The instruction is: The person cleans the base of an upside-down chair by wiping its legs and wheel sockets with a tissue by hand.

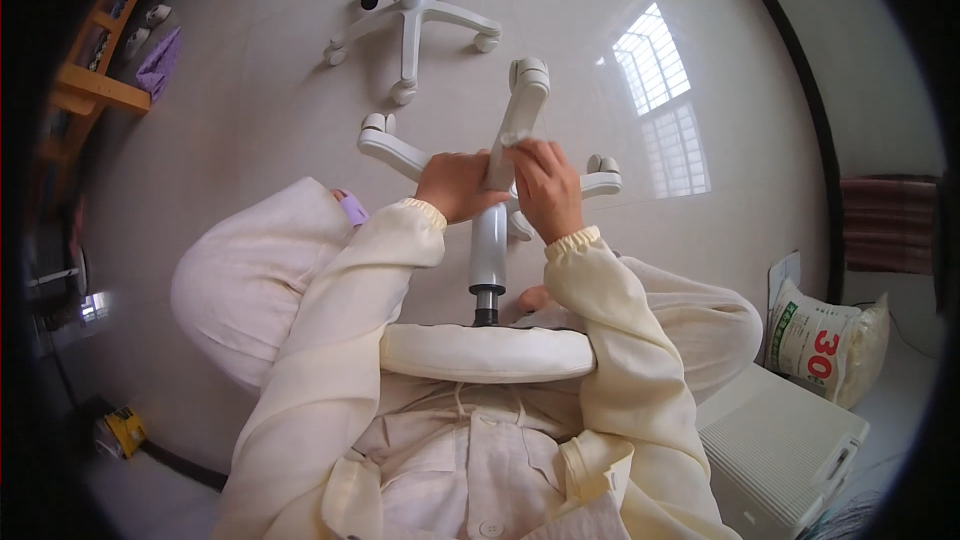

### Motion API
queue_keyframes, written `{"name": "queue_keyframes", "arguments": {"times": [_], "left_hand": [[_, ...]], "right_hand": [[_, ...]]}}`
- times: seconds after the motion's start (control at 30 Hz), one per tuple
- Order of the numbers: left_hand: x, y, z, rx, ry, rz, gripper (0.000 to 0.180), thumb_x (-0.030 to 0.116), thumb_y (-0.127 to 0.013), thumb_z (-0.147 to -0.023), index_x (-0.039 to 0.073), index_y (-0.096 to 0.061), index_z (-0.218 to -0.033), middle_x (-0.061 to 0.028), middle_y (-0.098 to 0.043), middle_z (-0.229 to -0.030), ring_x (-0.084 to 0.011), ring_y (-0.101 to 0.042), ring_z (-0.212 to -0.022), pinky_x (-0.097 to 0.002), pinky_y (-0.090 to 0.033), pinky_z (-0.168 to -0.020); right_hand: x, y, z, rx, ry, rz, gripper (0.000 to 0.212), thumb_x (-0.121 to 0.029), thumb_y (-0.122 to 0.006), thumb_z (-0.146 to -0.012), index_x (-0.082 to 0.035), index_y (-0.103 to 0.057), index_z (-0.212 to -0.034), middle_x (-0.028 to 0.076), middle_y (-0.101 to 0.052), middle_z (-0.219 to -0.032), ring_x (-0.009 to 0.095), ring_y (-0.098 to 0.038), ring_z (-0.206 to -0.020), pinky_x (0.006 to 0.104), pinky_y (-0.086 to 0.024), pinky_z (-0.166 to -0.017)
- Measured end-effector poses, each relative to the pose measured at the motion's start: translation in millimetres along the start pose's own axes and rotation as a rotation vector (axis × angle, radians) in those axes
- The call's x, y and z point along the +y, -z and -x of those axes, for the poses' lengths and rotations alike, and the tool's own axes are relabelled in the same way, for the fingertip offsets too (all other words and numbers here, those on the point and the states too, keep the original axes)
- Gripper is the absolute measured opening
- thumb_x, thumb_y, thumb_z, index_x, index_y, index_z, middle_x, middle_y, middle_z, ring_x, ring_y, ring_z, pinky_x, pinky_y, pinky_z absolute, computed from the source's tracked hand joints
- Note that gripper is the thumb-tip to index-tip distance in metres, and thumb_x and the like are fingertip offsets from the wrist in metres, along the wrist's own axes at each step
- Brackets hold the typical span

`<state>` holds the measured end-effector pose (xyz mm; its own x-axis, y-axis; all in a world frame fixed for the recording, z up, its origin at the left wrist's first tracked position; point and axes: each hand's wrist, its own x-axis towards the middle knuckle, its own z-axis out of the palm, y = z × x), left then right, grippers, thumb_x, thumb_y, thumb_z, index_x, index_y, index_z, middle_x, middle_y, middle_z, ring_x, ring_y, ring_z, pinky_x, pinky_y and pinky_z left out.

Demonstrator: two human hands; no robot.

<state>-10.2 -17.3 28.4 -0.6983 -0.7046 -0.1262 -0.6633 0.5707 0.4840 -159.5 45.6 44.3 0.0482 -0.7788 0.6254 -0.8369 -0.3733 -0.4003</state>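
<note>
A white swivel stool lies tipped on its side, its round padded seat (487, 353) against my lap. A pale column (488, 245) runs from the seat to a wheeled star base. One base leg (523, 110) points away from me, with a caster (529, 68) at its end. My left hand (458, 186) is closed round that leg near the hub. My right hand (548, 185) has its fingers bunched against the leg's right side. Something small and whitish shows at those fingertips; I cannot make out what it is. Other legs with casters stick out left and right.
Another chair (410, 30) with a grey seat and white wheeled base stands ahead. On the right lie a printed plastic sack (815, 340) and a ribbed pale box (780, 440). A wooden frame (105, 88) with a purple cloth (158, 65) is at the far left.
</note>
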Motion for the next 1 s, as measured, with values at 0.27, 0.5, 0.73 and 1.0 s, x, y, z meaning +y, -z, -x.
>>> {"name": "queue_keyframes", "arguments": {"times": [0.27, 0.5, 0.73, 1.0], "left_hand": [[-4.6, -6.0, 2.6, 0.016, -0.023, 0.045, 0.04, 0.04, -0.07, -0.071, 0.007, -0.059, -0.092, -0.0108, -0.066, -0.077, -0.0309, -0.064, -0.075, -0.0412, -0.049, -0.069], [-2.6, -4.5, 1.8, 0.016, 0.017, 0.004, 0.032, 0.032, -0.067, -0.072, 0.007, -0.06, -0.09, -0.0113, -0.066, -0.078, -0.0313, -0.064, -0.075, -0.0419, -0.05, -0.069], [-6.8, -11.8, -2.5, -0.018, 0.003, -0.078, 0.026, 0.028, -0.065, -0.071, 0.007, -0.06, -0.087, -0.0124, -0.066, -0.078, -0.0323, -0.064, -0.074, -0.0429, -0.05, -0.067], [-3.9, -9.5, 0.0, 0.036, -0.016, 0.04, 0.035, 0.036, -0.07, -0.071, 0.008, -0.06, -0.09, -0.0118, -0.065, -0.076, -0.032, -0.064, -0.074, -0.0422, -0.05, -0.069]], "right_hand": [[-5.7, 13.9, -21.9, 0.08, -0.146, 0.001, 0.019, 0.001, -0.059, -0.074, -0.006, -0.063, -0.091, 0.006, -0.06, -0.092, 0.026, -0.059, -0.083, 0.0362, -0.049, -0.065], [-9.6, 0.7, 0.1, -0.123, 0.018, -0.013, 0.017, 0.0, -0.059, -0.069, -0.003, -0.061, -0.086, 0.007, -0.058, -0.093, 0.024, -0.059, -0.082, 0.0335, -0.051, -0.067], [-14.2, 0.0, 6.3, -0.158, 0.084, 0.007, 0.02, -0.004, -0.06, -0.07, -0.008, -0.062, -0.089, 0.005, -0.056, -0.088, 0.024, -0.058, -0.082, 0.0343, -0.049, -0.066], [2.9, 9.4, -16.9, -0.035, -0.002, 0.103, 0.034, 0.0, -0.058, -0.071, -0.005, -0.061, -0.105, 0.007, -0.057, -0.095, 0.024, -0.057, -0.082, 0.0347, -0.049, -0.067]]}}
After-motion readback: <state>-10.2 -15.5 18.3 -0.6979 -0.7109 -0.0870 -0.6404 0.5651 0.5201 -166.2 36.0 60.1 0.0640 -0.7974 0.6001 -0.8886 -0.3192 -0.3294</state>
